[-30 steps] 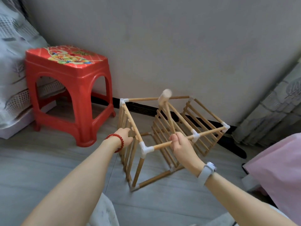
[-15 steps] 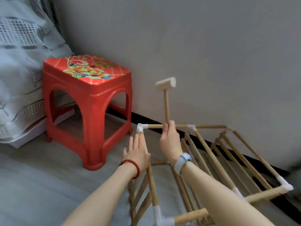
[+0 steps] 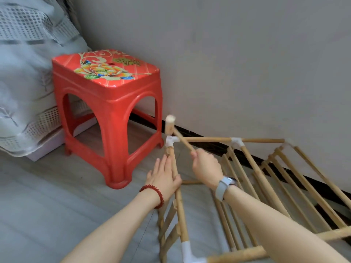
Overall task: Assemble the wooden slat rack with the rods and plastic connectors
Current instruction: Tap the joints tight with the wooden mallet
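While the mallet (image 3: 169, 124) drops from its raised position of half a second ago, its head now sits right on top of the corner connector (image 3: 170, 140), at 12 o'clock from the left hand (image 3: 163, 177). That's the strike landing, or a hair from it; motion blur makes actual contact hard to call. Right hand (image 3: 206, 168), at 3 o'clock from the left, has its grip curled tight round the mallet handle, which now slants down toward 4 o'clock instead of standing upright. Left grip is spread, fingers straight and lying flat along the top rod (image 3: 176, 188), bracing it just below the joint, much as before. The rack (image 3: 247, 186) stands on the floor (image 3: 57, 196) against the wall, slat panels filling the frame from 3 to 5 o'clock. A red stool (image 3: 106, 103) stands at 10 o'clock, apart from the work. My read: this blow is seating the connector onto its rod. The near connector (image 3: 187, 250) at 6 o'clock looks already fitted, so the frame seems well along, and this corner may need another tap before it sits home.
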